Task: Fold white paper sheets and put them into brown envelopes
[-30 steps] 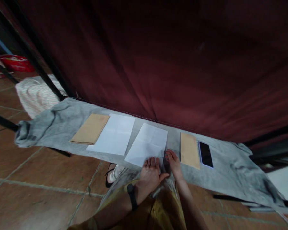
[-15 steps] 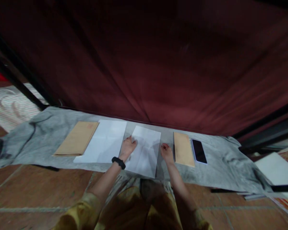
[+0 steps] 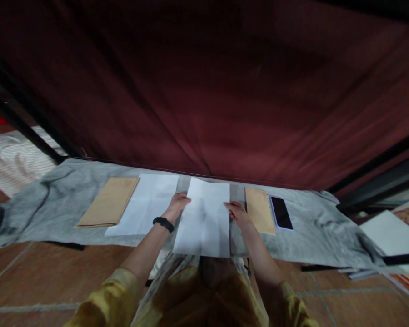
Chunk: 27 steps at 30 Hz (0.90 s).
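A creased white sheet of paper (image 3: 204, 222) is held between my two hands, in front of my body. My left hand (image 3: 177, 204), with a black band on its wrist, pinches the left edge. On the opposite edge my right hand (image 3: 236, 211) has its thumb on top and fingers beneath. More white paper (image 3: 153, 200) with fold lines lies flat to the left. Beside it rests a stack of brown envelopes (image 3: 111, 202). A single brown envelope (image 3: 259, 210) is just right of my right hand.
A phone (image 3: 281, 213) with a dark screen lies right of the single envelope. Grey cloth (image 3: 320, 227) covers the low surface. Behind it hangs a dark red fabric (image 3: 204, 113). Striped cloth (image 3: 17, 156) is at far left, and a white flat item (image 3: 391, 234) at far right.
Both hands have closed on the paper's side edges, where the right hand was apart from it before. The sheet now appears slightly lifted and bent.
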Motion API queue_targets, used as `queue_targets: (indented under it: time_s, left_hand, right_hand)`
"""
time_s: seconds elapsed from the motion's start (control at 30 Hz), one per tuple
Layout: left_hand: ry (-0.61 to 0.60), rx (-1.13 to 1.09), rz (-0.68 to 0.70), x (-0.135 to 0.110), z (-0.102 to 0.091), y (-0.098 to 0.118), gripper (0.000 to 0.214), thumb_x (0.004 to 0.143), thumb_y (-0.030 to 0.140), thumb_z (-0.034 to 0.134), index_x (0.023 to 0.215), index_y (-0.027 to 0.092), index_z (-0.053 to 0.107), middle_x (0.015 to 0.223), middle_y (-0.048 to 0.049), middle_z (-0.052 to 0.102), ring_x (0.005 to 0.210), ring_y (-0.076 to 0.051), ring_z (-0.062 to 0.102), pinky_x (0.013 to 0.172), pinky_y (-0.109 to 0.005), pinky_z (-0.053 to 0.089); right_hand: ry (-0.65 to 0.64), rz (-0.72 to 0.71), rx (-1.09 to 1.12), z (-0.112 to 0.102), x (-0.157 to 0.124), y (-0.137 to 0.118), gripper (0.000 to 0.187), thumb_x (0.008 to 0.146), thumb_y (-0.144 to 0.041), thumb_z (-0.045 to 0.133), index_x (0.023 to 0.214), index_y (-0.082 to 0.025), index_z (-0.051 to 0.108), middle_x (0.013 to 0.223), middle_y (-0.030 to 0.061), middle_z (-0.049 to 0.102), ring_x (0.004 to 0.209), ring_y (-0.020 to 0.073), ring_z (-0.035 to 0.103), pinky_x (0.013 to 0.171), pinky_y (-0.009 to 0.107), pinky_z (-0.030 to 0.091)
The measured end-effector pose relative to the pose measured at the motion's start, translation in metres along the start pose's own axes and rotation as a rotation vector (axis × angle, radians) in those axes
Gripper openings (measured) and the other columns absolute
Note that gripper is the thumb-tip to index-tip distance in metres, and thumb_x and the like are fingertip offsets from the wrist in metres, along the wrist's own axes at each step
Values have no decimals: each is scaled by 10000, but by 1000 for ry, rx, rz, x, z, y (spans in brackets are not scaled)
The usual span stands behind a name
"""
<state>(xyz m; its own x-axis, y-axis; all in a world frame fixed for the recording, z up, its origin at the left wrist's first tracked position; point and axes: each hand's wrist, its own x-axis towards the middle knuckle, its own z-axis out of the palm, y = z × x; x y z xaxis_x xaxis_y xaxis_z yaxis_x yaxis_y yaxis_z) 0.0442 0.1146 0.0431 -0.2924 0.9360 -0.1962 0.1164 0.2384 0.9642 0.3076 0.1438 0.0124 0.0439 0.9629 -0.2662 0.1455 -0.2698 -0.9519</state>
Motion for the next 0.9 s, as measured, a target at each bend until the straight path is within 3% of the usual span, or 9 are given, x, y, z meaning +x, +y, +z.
queue_targets:
  time_s: [0.13,0.27,0.4,0.5,0.6,0.77,0.9]
  left_hand:
    - [-7,-3,46,9,-10,37,256,499,337,742,593,187,557,494,43,531,493,-115,471,492,-237,332]
    - [-35,-24,162,14,-20,93,278,542,359,764,691,175,617,625,17,625,554,-113,508,503,-222,352]
    - [-75,-102,497,3,-27,144,324,651,408,776,806,166,626,812,-23,702,705,-141,613,650,-263,483]
    - [-86,-87,662,-15,-32,154,335,717,429,768,883,164,647,981,-67,741,878,-189,676,826,-339,536]
    - [-97,56,763,-32,-38,130,306,774,389,731,986,170,702,1144,-96,738,1059,-234,677,983,-395,517]
    - [-269,405,756,-47,-38,44,301,871,259,599,1128,214,750,1369,-103,658,1243,-256,624,1103,-432,477]
    - [-349,678,747,-57,-29,-18,497,867,79,479,1282,245,696,1475,-62,585,1344,-203,558,1163,-406,447]
  right_hand:
    - [-35,-37,94,-11,-2,-32,370,614,-448,823,650,-212,541,434,-89,462,376,68,377,356,193,224]
    - [-40,-137,160,-24,2,-85,390,626,-470,826,719,-210,550,570,-60,581,457,84,528,396,168,337]
    - [-23,-424,263,-37,-3,-136,372,650,-455,820,778,-214,566,717,-31,672,685,141,665,618,240,553]
    - [-5,-593,262,-43,-14,-145,288,707,-411,775,834,-213,609,835,-7,725,809,163,684,786,312,578]
    - [-1,-700,154,-44,-27,-121,209,751,-359,718,877,-207,649,1024,45,747,964,207,687,911,353,540]
    - [-112,-748,-95,-41,-46,-37,278,739,-276,670,1007,-214,715,1213,98,711,1164,274,646,1017,401,490]
    - [-207,-670,-348,-40,-59,21,451,718,-202,694,1168,-226,718,1397,111,627,1285,292,591,1094,443,459]
